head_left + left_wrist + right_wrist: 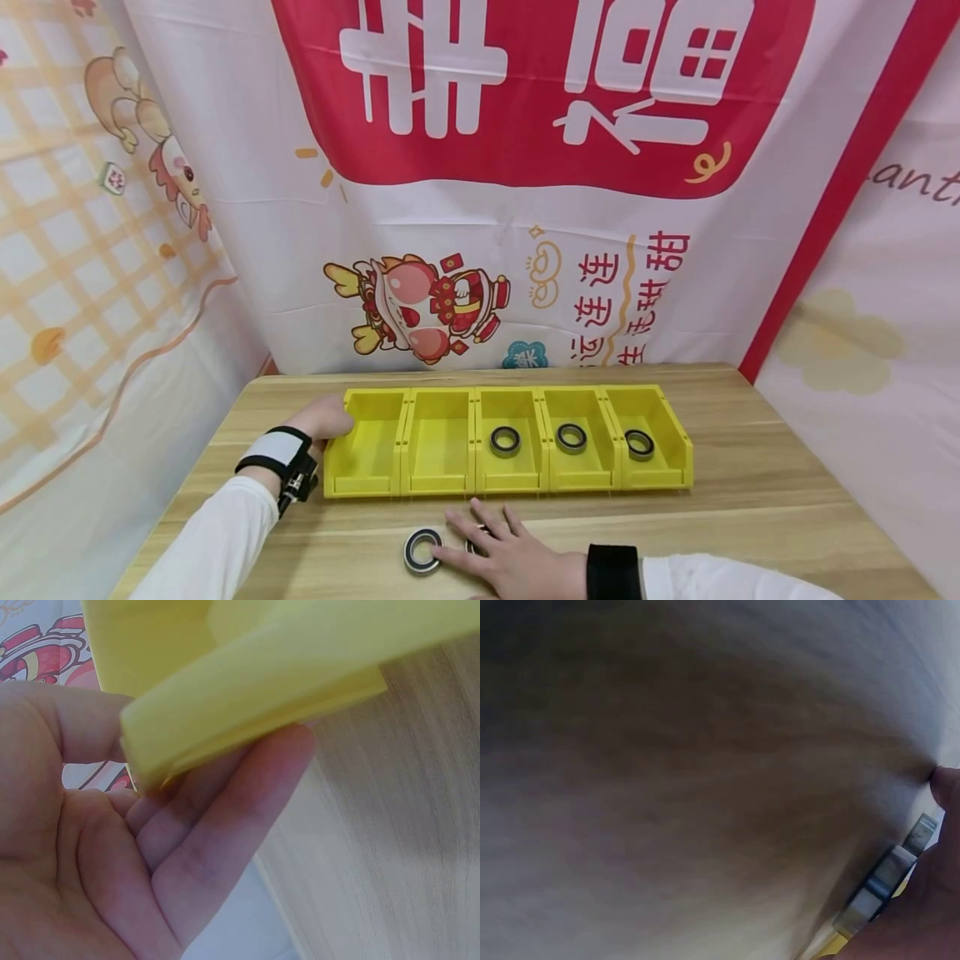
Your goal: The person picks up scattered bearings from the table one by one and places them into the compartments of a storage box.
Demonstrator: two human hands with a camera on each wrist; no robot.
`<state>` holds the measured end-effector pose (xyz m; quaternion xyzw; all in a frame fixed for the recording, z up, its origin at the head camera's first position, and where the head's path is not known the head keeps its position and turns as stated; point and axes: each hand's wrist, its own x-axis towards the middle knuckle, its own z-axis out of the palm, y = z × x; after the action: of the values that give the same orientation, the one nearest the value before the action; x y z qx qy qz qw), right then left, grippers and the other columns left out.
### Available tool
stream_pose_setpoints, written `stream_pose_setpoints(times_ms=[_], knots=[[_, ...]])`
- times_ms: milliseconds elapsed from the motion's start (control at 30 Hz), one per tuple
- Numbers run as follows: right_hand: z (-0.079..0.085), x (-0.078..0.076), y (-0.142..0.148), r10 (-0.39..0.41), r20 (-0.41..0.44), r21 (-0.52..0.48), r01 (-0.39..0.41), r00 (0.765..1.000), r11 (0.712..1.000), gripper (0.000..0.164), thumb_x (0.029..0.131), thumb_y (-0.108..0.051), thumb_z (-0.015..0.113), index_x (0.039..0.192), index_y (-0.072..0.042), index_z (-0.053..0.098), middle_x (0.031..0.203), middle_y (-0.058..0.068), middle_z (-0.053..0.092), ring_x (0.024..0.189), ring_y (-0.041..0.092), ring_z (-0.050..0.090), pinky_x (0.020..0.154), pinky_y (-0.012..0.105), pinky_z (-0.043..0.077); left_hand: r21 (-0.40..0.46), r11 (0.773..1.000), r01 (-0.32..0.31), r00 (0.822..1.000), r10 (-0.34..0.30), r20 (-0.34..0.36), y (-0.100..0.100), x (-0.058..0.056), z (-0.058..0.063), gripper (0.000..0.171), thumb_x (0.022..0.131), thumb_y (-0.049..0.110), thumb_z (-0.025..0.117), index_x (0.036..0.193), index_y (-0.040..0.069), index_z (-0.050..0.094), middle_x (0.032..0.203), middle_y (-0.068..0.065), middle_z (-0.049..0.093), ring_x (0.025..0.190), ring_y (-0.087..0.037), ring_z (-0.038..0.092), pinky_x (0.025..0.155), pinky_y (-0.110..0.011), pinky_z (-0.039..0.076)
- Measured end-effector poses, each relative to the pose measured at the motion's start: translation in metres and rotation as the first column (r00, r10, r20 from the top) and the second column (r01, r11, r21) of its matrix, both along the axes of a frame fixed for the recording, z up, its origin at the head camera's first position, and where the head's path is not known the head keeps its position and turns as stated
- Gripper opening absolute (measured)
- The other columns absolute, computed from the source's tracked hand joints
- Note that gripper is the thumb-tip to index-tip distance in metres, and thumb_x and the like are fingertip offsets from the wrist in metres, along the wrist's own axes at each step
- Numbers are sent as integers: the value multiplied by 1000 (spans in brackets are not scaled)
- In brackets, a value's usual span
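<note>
A row of yellow storage bins stands on the table. At its left end, my left hand (328,418) grips the side wall of the leftmost bin (362,486). The left wrist view shows the thumb on one side of that yellow wall (225,712) and fingers on the other. My right hand (513,557) lies palm down in front of the row, fingers spread. Under its fingers is a ball bearing (470,547), mostly hidden. The thumb reaches the edge of a second bearing (410,558). Edge-on, a bearing (874,889) shows beside the hand in the right wrist view.
Single bearings lie in the three right-hand bins: one bearing (496,444) in the middle bin, another bearing (562,441) beside it, and a bearing (631,448) at the far right. A printed cloth (420,208) hangs behind the wooden table (765,500).
</note>
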<state>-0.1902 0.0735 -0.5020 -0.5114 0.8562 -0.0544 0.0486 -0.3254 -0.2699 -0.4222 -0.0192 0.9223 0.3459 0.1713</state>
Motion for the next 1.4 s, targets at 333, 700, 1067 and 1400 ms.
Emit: stream_pose_setpoints(times_ms=[333, 700, 1067, 1400], knots=[[-2, -3, -4, -7, -2, 48, 7, 1000, 999, 69, 108, -52, 32, 164, -15, 19, 170, 13, 24, 154, 42, 26, 117, 53, 39, -37, 999, -8, 1000, 8, 6, 0, 0, -2, 26, 90, -3, 48, 113, -9, 56, 97, -20, 63, 83, -29, 66, 65, -35, 58], [14, -10, -1, 91, -102, 119, -78, 991, 990, 55, 107, -37, 49, 156, -15, 41, 163, 10, 39, 149, 31, 40, 117, 36, 41, -49, 999, 1, 1000, -1, -4, -1, -1, -2, 29, 91, -2, 48, 118, -9, 55, 99, -21, 64, 82, -29, 67, 65, -38, 59], [26, -12, -4, 107, -205, -27, -115, 973, 993, 36, 88, -16, 75, 123, -16, 71, 118, -1, 68, 107, 5, 65, 89, 15, 52, -58, 998, -5, 1000, 4, -10, -2, -1, -2, 26, 90, 0, 48, 113, -8, 56, 94, -19, 63, 78, -27, 65, 61, -35, 57], [39, -18, -9, 166, -173, 103, -150, 971, 983, 27, 89, -20, 76, 115, -19, 72, 106, -7, 67, 94, 0, 58, 80, 10, 46, -55, 998, 3, 1000, -4, -16, -2, -2, -4, 25, 90, -1, 48, 113, -7, 56, 94, -19, 64, 78, -28, 66, 60, -35, 57]])
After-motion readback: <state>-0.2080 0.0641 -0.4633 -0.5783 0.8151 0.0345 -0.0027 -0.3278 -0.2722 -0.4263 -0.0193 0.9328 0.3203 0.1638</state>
